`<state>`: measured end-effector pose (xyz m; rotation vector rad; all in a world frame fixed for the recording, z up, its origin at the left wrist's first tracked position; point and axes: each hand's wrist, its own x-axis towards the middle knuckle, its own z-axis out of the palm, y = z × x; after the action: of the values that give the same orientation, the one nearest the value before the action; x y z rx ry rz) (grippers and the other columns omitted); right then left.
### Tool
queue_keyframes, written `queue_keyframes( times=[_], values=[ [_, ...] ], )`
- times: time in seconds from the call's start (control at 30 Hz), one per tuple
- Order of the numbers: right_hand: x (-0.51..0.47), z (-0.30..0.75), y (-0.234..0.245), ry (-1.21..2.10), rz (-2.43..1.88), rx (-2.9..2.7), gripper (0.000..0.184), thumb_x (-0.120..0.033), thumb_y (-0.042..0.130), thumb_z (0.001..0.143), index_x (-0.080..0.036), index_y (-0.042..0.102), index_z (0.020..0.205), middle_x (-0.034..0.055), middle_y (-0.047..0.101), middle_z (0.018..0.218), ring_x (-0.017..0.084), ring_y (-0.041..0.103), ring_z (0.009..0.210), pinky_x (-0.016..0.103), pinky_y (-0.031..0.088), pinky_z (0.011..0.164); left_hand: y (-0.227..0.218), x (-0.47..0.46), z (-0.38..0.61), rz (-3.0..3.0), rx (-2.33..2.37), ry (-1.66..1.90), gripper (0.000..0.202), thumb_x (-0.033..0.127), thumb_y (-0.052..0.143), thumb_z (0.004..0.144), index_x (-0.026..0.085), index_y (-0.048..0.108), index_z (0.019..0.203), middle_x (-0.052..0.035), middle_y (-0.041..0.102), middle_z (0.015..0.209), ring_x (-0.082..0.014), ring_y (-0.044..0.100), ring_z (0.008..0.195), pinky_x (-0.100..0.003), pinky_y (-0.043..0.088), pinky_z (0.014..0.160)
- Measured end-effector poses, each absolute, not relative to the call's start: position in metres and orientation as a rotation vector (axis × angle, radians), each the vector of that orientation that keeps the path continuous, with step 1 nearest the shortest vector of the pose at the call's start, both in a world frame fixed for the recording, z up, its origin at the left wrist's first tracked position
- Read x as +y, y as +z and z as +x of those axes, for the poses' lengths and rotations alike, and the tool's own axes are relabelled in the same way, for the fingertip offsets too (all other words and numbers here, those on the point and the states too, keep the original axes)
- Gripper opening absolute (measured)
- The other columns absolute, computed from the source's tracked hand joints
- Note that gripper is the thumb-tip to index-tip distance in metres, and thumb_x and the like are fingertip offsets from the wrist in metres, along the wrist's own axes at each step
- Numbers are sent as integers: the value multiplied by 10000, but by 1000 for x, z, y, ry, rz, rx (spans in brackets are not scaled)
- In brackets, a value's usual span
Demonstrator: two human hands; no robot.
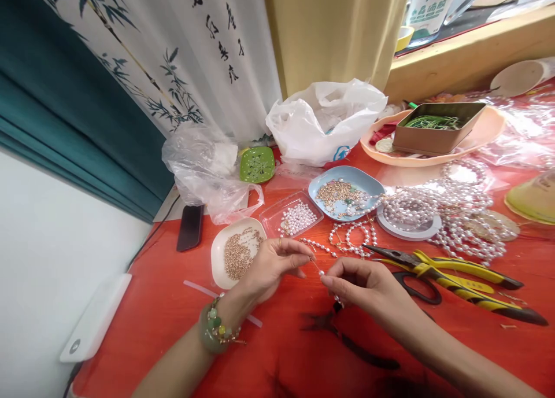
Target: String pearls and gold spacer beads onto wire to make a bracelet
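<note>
My left hand [277,264], with a jade bangle [208,331] and a beaded bracelet on its wrist, pinches one end of a fine thread or wire [316,264]. On that line, a pearl bead [321,273] sits at the fingertips of my right hand [362,279], which is closed in a pinch. A few more beads [338,299] hang below the right fingers. Small gold beads [238,256] lie in a white dish [219,276] beside my left hand. Loose pearls [298,217] fill part of a clear tray [271,216] just beyond it.
Dark pliers [325,324] lie below my hands. Yellow-black pliers [455,271] and scissors [418,288] rest at right. Behind are a blue dish [375,185], pearl strands [459,213], a plastic bag [321,123], a green dish [257,165] and a tin [429,139]. A phone [189,228] lies left.
</note>
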<state>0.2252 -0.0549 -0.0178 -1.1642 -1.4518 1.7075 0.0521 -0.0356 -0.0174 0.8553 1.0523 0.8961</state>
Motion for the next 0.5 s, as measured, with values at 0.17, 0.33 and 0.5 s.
queue_keyframes(
  times=[0.17, 0.33, 0.5],
  values=[
    [-55, 225, -18, 1702, -1159, -1463, 229, -351, 548, 743, -168, 530, 606, -36, 460, 538, 100, 410, 511, 228, 321, 497, -15, -37, 52, 901, 1049, 902, 89, 199, 745, 589, 153, 698, 649, -22, 639, 717, -83, 547, 628, -140, 452, 480],
    [-55, 226, -19, 1710, -1156, -1461, 232, -352, 542, 753, -164, 529, 618, -38, 456, 547, 97, 402, 517, 224, 313, 497, -13, -37, 52, 949, 1046, 900, 60, 186, 734, 605, 157, 698, 644, -20, 638, 724, -84, 549, 642, -136, 453, 484],
    [-56, 226, -21, 1708, -1154, -1475, 243, -361, 536, 761, -166, 521, 616, -38, 450, 550, 98, 399, 521, 226, 311, 501, -13, -37, 52, 947, 1071, 910, 78, 202, 736, 596, 155, 695, 644, -22, 645, 726, -88, 548, 634, -151, 451, 488]
  ],
)
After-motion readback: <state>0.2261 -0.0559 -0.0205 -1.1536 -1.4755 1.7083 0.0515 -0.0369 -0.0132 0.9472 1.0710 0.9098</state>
